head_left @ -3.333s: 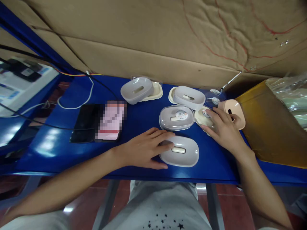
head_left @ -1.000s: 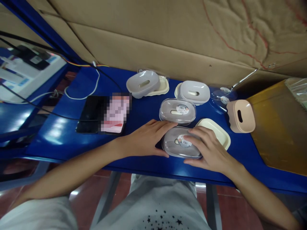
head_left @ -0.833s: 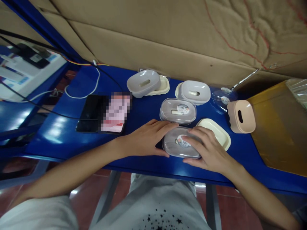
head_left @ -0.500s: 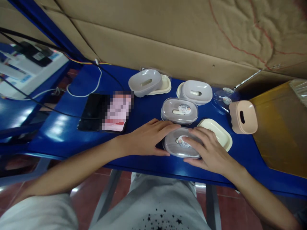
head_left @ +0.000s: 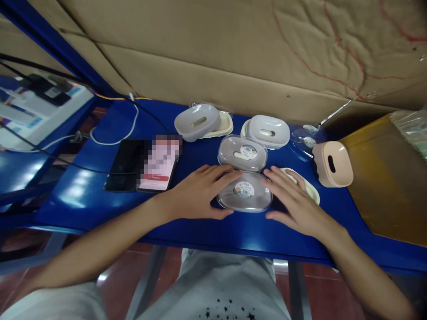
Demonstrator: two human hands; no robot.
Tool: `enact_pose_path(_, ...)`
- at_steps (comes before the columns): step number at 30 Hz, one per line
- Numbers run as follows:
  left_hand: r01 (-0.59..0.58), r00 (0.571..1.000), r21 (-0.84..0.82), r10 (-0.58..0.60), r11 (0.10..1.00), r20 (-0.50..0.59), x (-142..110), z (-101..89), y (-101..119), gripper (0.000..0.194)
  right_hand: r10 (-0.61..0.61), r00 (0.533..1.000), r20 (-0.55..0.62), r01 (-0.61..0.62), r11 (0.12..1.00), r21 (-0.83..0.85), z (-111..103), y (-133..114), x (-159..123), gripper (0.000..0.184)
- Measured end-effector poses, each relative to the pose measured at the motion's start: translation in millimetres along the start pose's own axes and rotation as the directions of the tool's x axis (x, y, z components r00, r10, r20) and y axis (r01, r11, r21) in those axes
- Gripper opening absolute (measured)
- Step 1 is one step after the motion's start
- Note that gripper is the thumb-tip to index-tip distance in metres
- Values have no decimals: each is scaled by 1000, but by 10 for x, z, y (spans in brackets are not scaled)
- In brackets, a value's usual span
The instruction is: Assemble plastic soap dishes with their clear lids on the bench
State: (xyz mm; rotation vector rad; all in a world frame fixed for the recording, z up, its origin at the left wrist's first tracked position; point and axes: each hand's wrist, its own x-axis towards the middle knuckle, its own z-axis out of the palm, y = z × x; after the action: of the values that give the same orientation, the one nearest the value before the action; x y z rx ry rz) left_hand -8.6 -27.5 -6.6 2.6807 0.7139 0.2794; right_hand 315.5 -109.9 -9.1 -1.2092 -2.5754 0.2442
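The nearest lidded soap box (head_left: 258, 195), grey under a clear cover with a round label, lies flat near the table's front edge. My left hand (head_left: 203, 192) grips its left end, thumb along the near rim and index finger along the far rim. At the right end, my right hand (head_left: 293, 204) is open, fingers spread, fingertips beside or just touching the cover. Under that hand, partly hidden, is a cream soap tray (head_left: 312, 192). Directly behind the held box sits a second lidded soap box (head_left: 228, 151), very close to it.
Two grey soap dishes (head_left: 208, 116) (head_left: 280, 129) rest on cream trays at the back. A clear cover (head_left: 296, 140) and a peach soap dish (head_left: 342, 166) are to the right, by a cardboard box (head_left: 380, 178). Phones (head_left: 123, 153) and cables lie left.
The nearest lidded box has slid slightly away from me, toward the box behind. My right hand has drawn its fingers off the cover's top to its right end. The view has shifted a little.
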Motion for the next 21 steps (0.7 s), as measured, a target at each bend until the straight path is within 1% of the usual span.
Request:
enact_pose_path(2, 21, 1000, 27, -21, 999, -14, -17, -35, -33, 84, 107, 993, -44, -107, 994, 5, -140, 117, -70, 76)
enact_pose_path(4, 33, 999, 43, -32, 999, -25, -33, -61, -70, 83, 216, 972, -87, -218, 976, -12, -268, 212, -139, 72)
enact_pose_path(6, 39, 999, 53, -37, 998, -36, -42, -73, -102, 84, 282, 954, -105, -288, 956, -53, -345, 273, -192, 69)
enact_pose_path(8, 45, 998, 64, -42, 997, -46, -40, -77, -121, 84, 309, 948, -76, -315, 946, -78, -353, 296, -223, 69)
enact_pose_path(11, 64, 997, 78, -61, 995, -50, -24, -81, -129, 84, 325, 946, 13, -324, 944, -68, -276, 286, -241, 77)
enact_pose_path(13, 79, 996, 78, -75, 994, -52, -12, -88, -129, 84, 332, 942, 57, -328, 943, -60, -231, 272, -248, 79)
enact_pose_path(16, 85, 994, 80, -80, 993, -72, -6, -96, -135, 82, 317, 944, 89, -317, 948, -17, -286, 280, -275, 77)
enact_pose_path(17, 82, 994, 86, -75, 993, -81, -6, -97, -138, 81, 318, 945, 72, -319, 948, 6, -344, 295, -293, 76)
enact_pose_path(18, 77, 994, 97, -68, 992, -91, -7, -97, -138, 81, 337, 941, 17, -337, 941, 16, -413, 319, -317, 74)
enact_pose_path(19, 68, 993, 114, -57, 991, -102, -8, -98, -136, 80, 374, 924, -73, -375, 927, 6, -486, 352, -345, 71)
enact_pose_path(20, 60, 993, 138, -45, 989, -111, -8, -101, -128, 79, 422, 888, -182, -432, 902, -20, -554, 392, -377, 66)
enact_pose_path(21, 57, 992, 167, -37, 984, -120, -8, -105, -114, 78, 465, 839, -284, -498, 866, -53, -606, 439, -413, 63)
